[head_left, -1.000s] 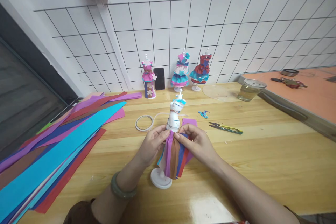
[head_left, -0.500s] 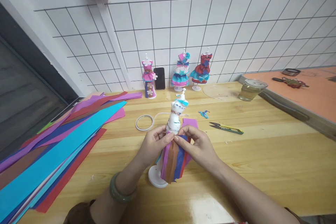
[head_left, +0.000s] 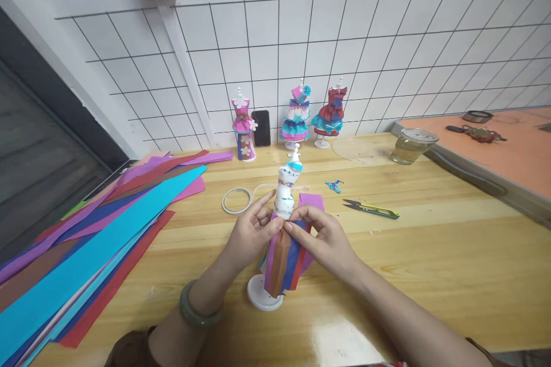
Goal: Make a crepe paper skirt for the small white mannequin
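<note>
Hands [head_left: 326,237] hold striped skirt [head_left: 278,266] — on white mannequin [head_left: 284,198].

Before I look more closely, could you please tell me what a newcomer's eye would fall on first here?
Probably the spread of bright coloured strips along the left side of the wooden table. Next, at the centre, comes the white mannequin with its striped skirt, the left hand and right hand at the skirt's top edge. Behind, three dressed mannequins stand near the grid-patterned wall.
</note>
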Demonstrator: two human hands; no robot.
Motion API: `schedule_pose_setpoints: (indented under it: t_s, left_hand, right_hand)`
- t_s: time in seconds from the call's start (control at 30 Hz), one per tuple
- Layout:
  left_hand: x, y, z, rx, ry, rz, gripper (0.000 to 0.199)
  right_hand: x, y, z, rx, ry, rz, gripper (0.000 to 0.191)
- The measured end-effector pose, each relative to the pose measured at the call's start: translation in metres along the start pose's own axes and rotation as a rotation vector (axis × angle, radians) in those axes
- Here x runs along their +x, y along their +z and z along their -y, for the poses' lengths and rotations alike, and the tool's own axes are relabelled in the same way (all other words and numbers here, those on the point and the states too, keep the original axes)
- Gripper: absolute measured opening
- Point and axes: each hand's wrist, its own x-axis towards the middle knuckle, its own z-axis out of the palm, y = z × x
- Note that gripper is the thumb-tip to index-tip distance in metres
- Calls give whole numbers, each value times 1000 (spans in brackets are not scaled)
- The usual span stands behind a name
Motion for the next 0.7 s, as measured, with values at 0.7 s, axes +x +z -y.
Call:
schedule_pose_setpoints:
  t_s: [0.7]
  left_hand:
    - [2, -8, 1, -110, 3, 123, 51]
  right_hand:
    - [-4, -4, -8, -405, -485, 53, 7]
